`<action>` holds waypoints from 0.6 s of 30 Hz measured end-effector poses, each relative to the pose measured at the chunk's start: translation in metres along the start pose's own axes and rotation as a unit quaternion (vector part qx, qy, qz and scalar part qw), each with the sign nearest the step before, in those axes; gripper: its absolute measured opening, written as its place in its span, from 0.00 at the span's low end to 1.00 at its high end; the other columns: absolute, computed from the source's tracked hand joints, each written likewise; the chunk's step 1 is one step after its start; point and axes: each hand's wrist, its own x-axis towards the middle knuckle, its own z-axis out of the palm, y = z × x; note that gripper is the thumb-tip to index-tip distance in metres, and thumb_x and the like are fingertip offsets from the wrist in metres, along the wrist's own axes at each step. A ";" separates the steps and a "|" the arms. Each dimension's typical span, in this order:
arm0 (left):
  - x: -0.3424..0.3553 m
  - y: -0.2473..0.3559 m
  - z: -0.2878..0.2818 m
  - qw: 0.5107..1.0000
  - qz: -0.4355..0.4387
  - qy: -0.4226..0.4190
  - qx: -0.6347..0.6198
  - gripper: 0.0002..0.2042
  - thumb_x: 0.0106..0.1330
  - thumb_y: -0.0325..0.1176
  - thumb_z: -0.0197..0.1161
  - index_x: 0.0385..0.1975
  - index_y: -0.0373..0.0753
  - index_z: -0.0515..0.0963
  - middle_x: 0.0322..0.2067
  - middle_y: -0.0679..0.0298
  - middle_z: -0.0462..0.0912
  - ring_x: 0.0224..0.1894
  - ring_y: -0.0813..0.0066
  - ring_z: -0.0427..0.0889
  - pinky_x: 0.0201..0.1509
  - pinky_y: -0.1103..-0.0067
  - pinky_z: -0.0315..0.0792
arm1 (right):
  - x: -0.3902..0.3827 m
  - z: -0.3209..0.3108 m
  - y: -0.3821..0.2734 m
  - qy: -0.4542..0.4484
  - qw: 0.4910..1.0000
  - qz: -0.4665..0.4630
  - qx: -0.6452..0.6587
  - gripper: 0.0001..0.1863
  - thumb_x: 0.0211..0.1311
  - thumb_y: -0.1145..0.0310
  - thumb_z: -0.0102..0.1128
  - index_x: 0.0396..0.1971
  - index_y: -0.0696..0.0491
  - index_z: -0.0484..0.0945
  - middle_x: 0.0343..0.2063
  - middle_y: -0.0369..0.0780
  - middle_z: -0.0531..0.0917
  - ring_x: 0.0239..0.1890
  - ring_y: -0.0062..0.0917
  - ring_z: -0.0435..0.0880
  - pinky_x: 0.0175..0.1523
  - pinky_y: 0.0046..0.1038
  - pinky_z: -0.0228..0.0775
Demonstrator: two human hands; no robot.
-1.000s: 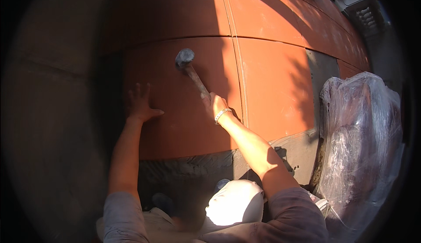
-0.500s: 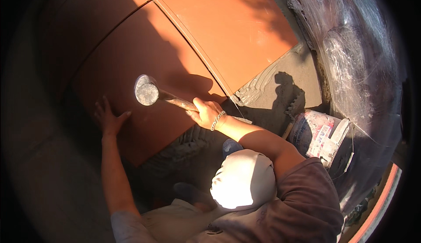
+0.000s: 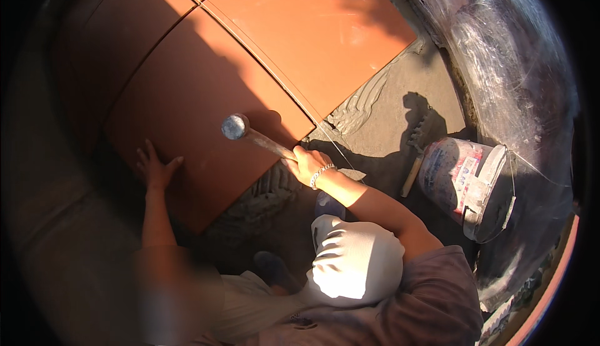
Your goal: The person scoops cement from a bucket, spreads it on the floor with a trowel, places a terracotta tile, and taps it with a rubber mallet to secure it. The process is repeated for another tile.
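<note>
At nine o'clock my left hand (image 3: pixel 159 170) lies at the near-left edge of the big terracotta tile (image 3: pixel 181 90), fingers apart; how hard they press I can't tell. I'd keep that palm flat, clear of the mallet's path, feeling for any rock. The tile spans from ten o'clock almost to the centre, with ridged mortar (image 3: pixel 272 191) showing past its near edge at seven. Toward ten o'clock hangs the mallet (image 3: pixel 256 137), its round head over the tile, though I can't tell whether it touches. At the centre my right hand (image 3: pixel 310 167) has its fingers clamped on the handle; a loose wrist and short, even taps, face square, would suit better than hard blows near a corner. I'd watch the joint (image 3: pixel 256 59) running up to eleven and keep off the thin cord (image 3: pixel 335 145). The bucket (image 3: pixel 437 174) at three sits well apart, leaving my elbow room.
</note>
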 end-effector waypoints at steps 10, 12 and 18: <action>-0.031 0.095 0.006 0.994 0.087 -0.031 -0.063 0.62 0.41 0.55 0.79 0.75 0.54 0.41 0.74 0.46 0.36 0.74 0.35 0.36 0.68 0.41 0.52 | -0.004 -0.004 0.010 0.177 0.947 -0.223 0.146 0.24 0.68 0.45 0.52 0.35 0.56 0.71 0.21 0.52 0.79 0.26 0.53 0.81 0.28 0.46 0.73; -0.041 0.122 0.000 0.995 0.078 -0.046 -0.051 0.66 0.37 0.54 0.81 0.75 0.55 0.39 0.74 0.46 0.35 0.74 0.33 0.35 0.69 0.43 0.52 | 0.001 -0.005 0.012 0.141 0.979 -0.116 0.091 0.24 0.68 0.46 0.52 0.37 0.56 0.71 0.23 0.53 0.81 0.27 0.53 0.82 0.29 0.47 0.73; -0.054 0.143 -0.010 0.995 0.048 -0.082 -0.029 0.67 0.37 0.51 0.82 0.75 0.56 0.36 0.75 0.53 0.27 0.75 0.39 0.31 0.63 0.36 0.59 | 0.002 -0.012 0.023 0.103 0.987 -0.085 0.089 0.24 0.68 0.46 0.51 0.37 0.56 0.70 0.21 0.55 0.79 0.30 0.57 0.80 0.32 0.49 0.72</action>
